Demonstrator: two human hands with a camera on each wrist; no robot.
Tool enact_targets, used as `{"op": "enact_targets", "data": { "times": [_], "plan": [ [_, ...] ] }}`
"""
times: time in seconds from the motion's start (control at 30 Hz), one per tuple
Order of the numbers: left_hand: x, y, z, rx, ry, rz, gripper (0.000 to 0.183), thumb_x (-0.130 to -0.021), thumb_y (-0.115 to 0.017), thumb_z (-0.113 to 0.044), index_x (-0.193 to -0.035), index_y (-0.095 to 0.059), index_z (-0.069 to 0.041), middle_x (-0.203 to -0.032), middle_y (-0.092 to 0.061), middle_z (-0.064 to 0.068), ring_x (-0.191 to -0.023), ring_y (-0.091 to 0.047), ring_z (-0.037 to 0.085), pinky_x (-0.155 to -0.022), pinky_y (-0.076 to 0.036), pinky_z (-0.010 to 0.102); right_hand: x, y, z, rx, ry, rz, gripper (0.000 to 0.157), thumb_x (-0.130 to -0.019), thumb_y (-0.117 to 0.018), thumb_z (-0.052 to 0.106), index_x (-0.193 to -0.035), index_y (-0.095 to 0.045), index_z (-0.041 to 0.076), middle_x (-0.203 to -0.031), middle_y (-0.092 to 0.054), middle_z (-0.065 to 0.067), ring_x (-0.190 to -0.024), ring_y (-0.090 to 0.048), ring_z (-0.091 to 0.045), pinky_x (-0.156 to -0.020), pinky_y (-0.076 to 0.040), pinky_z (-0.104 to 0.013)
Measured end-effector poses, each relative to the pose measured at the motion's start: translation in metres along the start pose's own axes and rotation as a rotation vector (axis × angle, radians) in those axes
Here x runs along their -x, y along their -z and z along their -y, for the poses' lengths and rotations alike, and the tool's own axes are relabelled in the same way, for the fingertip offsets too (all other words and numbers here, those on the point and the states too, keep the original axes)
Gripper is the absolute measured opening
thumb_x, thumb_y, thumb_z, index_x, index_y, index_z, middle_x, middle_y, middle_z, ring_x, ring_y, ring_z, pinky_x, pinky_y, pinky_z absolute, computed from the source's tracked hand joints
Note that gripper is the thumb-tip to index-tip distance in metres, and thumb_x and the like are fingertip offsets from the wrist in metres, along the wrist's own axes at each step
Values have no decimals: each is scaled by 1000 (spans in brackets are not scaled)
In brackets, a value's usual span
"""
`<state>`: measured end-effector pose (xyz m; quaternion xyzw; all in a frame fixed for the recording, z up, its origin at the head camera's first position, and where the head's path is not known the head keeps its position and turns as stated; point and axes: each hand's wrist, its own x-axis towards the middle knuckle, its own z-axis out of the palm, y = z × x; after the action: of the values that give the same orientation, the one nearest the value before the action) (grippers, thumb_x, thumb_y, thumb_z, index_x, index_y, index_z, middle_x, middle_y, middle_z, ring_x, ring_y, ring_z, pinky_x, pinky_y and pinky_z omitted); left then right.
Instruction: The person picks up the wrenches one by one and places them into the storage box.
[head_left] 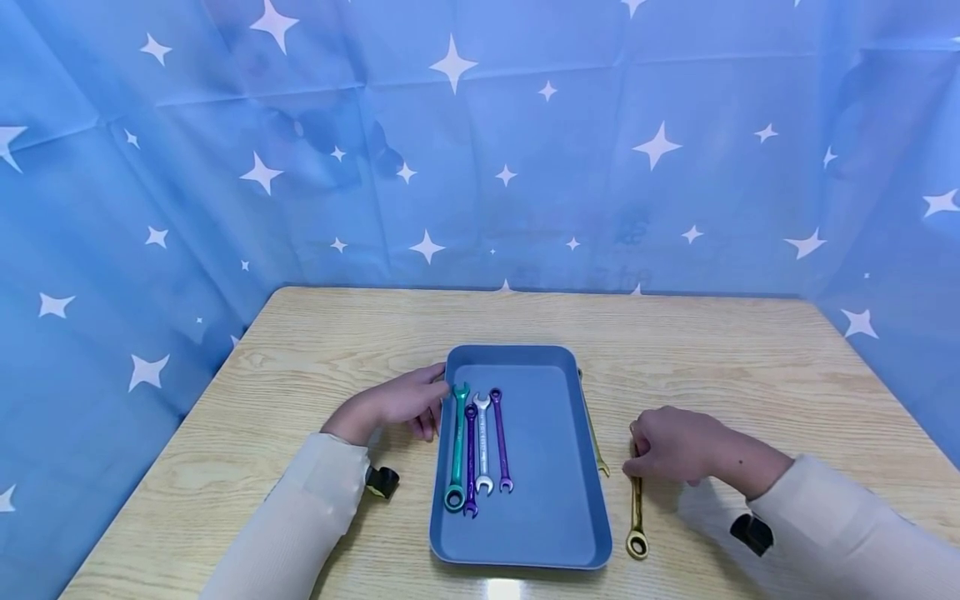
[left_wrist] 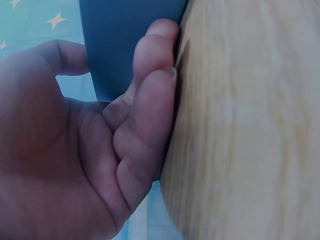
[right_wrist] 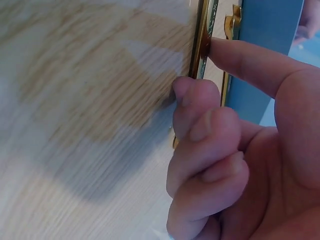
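Observation:
A shallow blue-grey tray [head_left: 555, 467] lies on the table, with several combination wrenches along its left side: a green wrench [head_left: 457, 446], a silver wrench [head_left: 483, 442] and two purple wrenches. At the tray's left wall, my left hand [head_left: 401, 404] grips the edge, thumb at the rim and curled fingers low against the outside; the left wrist view shows the tray wall [left_wrist: 112, 45] behind them. Right of the tray, my right hand [head_left: 671, 446] pinches a gold wrench [head_left: 637, 517] by its upper part. Its ring end points toward me, and the hand hides its far end.
A second, thinner gold wrench [head_left: 592, 425] lies close along the tray's right outer wall, partly hidden by it. The wood-grain table [head_left: 360, 325] ends at a blue star-printed cloth [head_left: 495, 217] at the back and sides.

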<state>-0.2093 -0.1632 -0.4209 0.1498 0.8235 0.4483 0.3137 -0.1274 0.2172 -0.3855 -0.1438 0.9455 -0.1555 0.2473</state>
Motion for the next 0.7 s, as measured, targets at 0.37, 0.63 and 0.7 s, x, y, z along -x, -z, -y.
{"op": "enact_targets", "data": {
  "times": [0.37,0.63,0.7],
  "plan": [
    [1,0,-1,1,12,-6,57,-101,-35,-26,-157,-26,-19,-77,-69,14,-59,-66,23,-55,-57,35,-2,3,-7,-66,-9,2,40,-89,-72,26,-62,-45,15,-47,-40,5,-34,-42,-8,-46,-41,-28],
    [0,-1,0,0,12,-11,59,-101,-35,-27,-159,-23,-21,-77,-70,13,-60,-66,23,-55,-57,35,-3,2,-11,-165,0,42,36,-92,-69,19,-65,-46,12,-47,-42,4,-35,-36,-8,-45,-41,-27],
    [0,-1,0,-1,11,-10,59,-101,-35,-27,-159,-23,-21,-76,-70,13,-60,-66,23,-56,-57,35,-4,2,-12,-185,4,49,35,-93,-68,17,-66,-47,11,-48,-44,4,-36,-35,-8,-44,-38,-26]
  ]
}}
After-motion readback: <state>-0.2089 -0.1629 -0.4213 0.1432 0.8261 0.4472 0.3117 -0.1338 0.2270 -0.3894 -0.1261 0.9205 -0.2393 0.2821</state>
